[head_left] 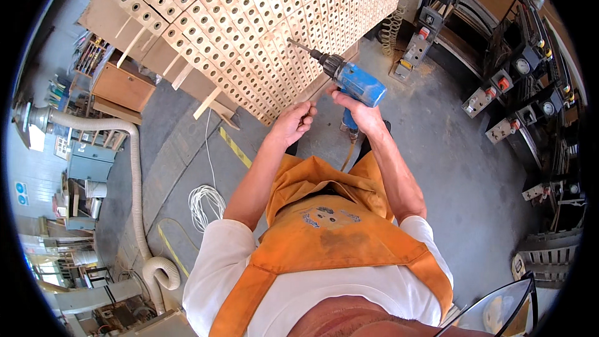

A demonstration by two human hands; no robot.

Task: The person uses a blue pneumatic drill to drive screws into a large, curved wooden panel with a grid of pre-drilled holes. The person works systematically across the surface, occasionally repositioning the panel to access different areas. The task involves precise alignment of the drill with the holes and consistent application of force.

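Observation:
My right hand (357,107) is wrapped round the grip of a blue drill (360,85) with a black chuck; a hose (348,157) runs down from its handle. The drill's long bit (301,45) points up and left, its tip over a big stack of pale wooden blocks (249,31) with rows of round holes; whether it touches them I cannot tell. Left of the drill, my left hand (293,125) is closed, fingers curled together, close to the stack's near edge. A thin line shows near its fingertips, but what it pinches is too small to name.
Wooden strips (207,103) jut out from under the stack on the left. A coiled white cable (206,207) and a ribbed grey duct (136,181) lie on the floor to the left. Dark machines with gauges (521,66) line the right side. A coiled hose (391,28) hangs behind the stack.

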